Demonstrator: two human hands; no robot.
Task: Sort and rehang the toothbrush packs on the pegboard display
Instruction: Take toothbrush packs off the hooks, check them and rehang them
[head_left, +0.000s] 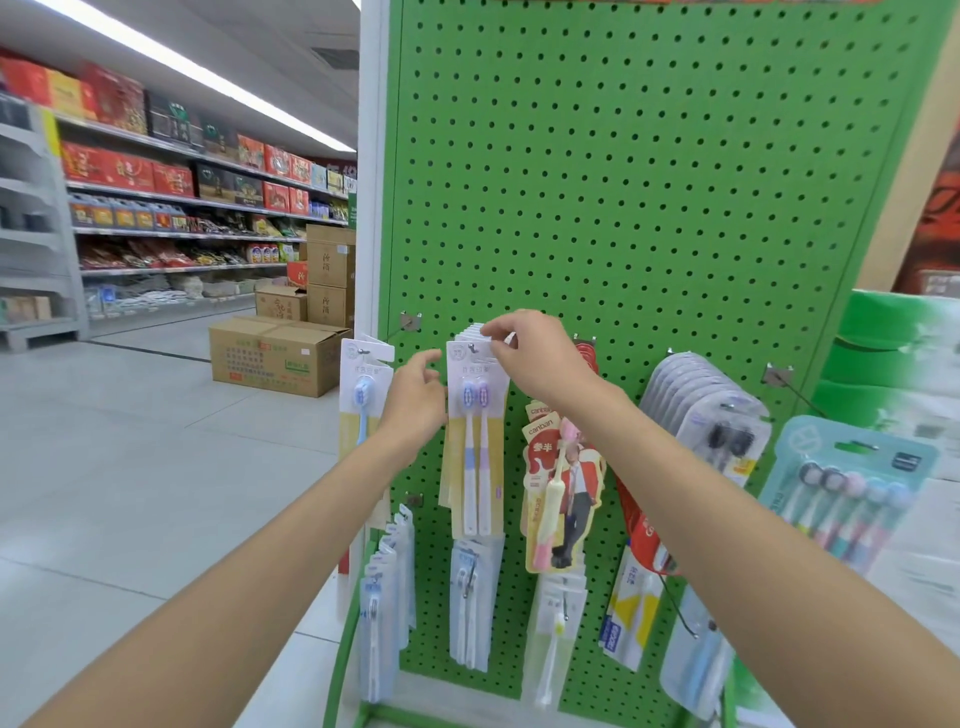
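We stand in a shop aisle before a green pegboard (649, 182). Our right hand (535, 358) reaches up with arm extended, fingers pinching the tops of the stacked toothbrush packs (475, 441) hanging at centre. Our left hand (415, 400), fingers loosely curled, touches the stack's left edge.

Bright green pegboard (649, 182) dotted with dark holes; yellow-and-white toothbrush pack (475, 441) has blue and purple brushes, next pack (563, 483) is red and pink.

Multi-brush pack (852, 499) blurred; red pack (641, 525) mostly hidden behind right forearm.
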